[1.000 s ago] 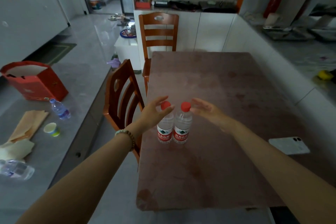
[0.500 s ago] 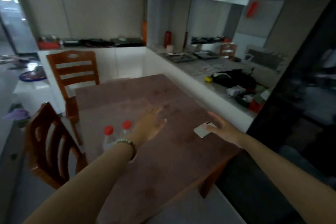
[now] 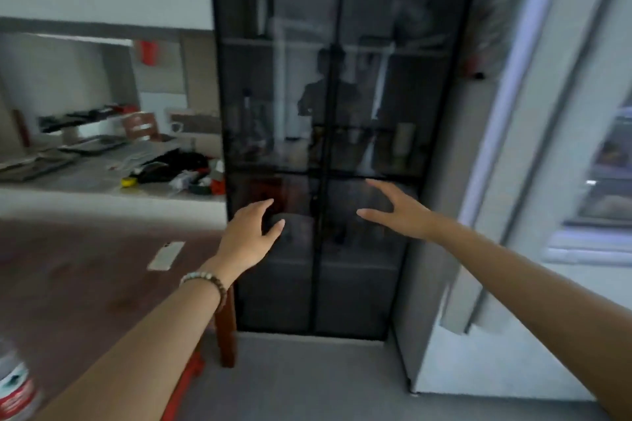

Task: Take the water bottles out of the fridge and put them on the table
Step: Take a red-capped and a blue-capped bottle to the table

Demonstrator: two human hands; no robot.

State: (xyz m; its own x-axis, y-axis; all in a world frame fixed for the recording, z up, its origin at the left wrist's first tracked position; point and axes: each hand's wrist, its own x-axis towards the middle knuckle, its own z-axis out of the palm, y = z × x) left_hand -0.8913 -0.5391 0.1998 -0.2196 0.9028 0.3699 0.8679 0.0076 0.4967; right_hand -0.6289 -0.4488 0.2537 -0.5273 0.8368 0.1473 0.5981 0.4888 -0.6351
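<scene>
- Kitchen-diner, dim and blurred; head cam faces a dark glass-door cabinet (image 3: 328, 106) beside the table's far-right corner.
- Left hand (image 3: 251, 236): empty, fingers loosely spread, thumb apart, palm turned toward the cabinet's lower left door. Cannot tell if it touches the glass. Beaded bracelet (image 3: 208, 280) on the wrist.
- Right hand (image 3: 400, 212): empty too, fingers straight and fanned, reaching at the lower right door. Looks short of it, not sure.
- Both arms stretched fwd at about the same height, forearms angled in from the frame's bottom corners.
- Water bottle (image 3: 13, 390): red label, cut off at the frame's bottom left, standing on the table (image 3: 85, 284) by its near edge. Only this one shows.
- Phone (image 3: 166, 255) lies flat near the table's far-right edge; cluttered counter (image 3: 102, 181) past the far edge.
- Pale unit (image 3: 602, 188) at right, lit shelves inside. Prob. the fridge with door ajar, though that's a guess.
- Progress: at least one bottle delivered. Nothing in hand, so either heading back for more or done — no bottles visible inside anything, so what's left cannot be judged.
</scene>
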